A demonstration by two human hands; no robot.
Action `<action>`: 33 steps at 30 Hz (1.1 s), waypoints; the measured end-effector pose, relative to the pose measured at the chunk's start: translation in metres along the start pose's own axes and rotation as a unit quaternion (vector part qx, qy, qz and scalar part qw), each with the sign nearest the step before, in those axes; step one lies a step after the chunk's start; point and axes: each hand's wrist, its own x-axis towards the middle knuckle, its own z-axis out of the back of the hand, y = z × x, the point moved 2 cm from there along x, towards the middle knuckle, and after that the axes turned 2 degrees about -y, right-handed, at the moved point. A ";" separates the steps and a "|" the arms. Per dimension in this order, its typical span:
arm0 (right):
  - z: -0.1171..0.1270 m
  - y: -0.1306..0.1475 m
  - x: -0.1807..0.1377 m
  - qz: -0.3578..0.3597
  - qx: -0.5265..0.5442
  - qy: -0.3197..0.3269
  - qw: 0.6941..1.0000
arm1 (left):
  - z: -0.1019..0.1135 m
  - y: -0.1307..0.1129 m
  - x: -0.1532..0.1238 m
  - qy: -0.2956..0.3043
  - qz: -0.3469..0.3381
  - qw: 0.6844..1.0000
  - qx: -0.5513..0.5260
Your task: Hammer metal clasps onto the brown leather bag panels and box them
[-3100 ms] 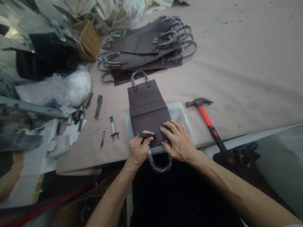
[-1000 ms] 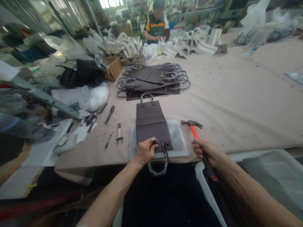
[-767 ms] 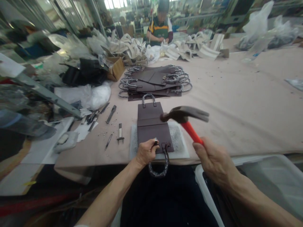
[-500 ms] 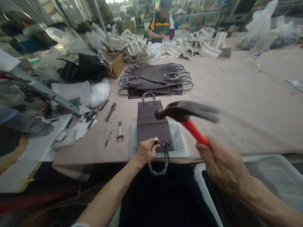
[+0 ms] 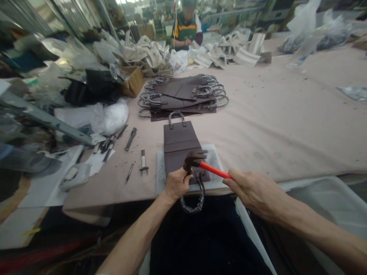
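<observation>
I see dark brown bag panel lying straight ahead, long axis running away from me. Left hand, nearer, clamped on mostly hidden metal tool at panel's near end; right hand grips claw hammer, head over tool; contact, cannot tell.

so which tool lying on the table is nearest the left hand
The two-pronged tool with a crossbar; the slim rod and others lie farther left.
</observation>
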 end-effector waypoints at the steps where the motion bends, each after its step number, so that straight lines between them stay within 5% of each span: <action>1: -0.003 -0.006 0.002 -0.033 0.044 0.003 0.998 | 0.000 0.000 0.000 -0.001 -0.001 1.000 -0.013; 6: -0.040 -0.068 0.010 -0.250 0.264 0.021 0.931 | 0.002 -0.001 0.000 -0.005 -0.003 0.999 -0.046; 11: -0.066 -0.120 0.018 -0.272 0.040 -0.043 0.961 | 0.005 0.000 0.003 0.001 0.003 0.999 -0.050; 15: -0.080 -0.085 0.031 -0.086 -0.003 -0.158 0.984 | 0.007 -0.002 0.002 0.012 0.020 0.998 -0.058; 18: -0.104 -0.034 0.041 0.070 0.020 -0.161 0.984 | 0.006 -0.005 0.001 0.025 0.042 0.997 -0.067; 21: -0.127 -0.004 0.046 0.095 0.019 -0.127 0.987 | 0.005 -0.004 0.004 0.010 0.122 0.985 -0.119; 25: -0.136 -0.002 0.046 0.078 0.028 -0.115 0.990 | 0.028 0.024 0.019 -0.177 0.301 0.895 -0.279; 27: -0.135 -0.005 0.046 0.082 0.034 -0.114 0.989 | 0.049 0.047 0.027 -0.219 0.345 0.869 -0.277; 33: -0.138 -0.009 0.049 0.097 0.011 -0.143 0.985 | 0.117 0.091 0.022 -0.021 0.377 0.926 0.010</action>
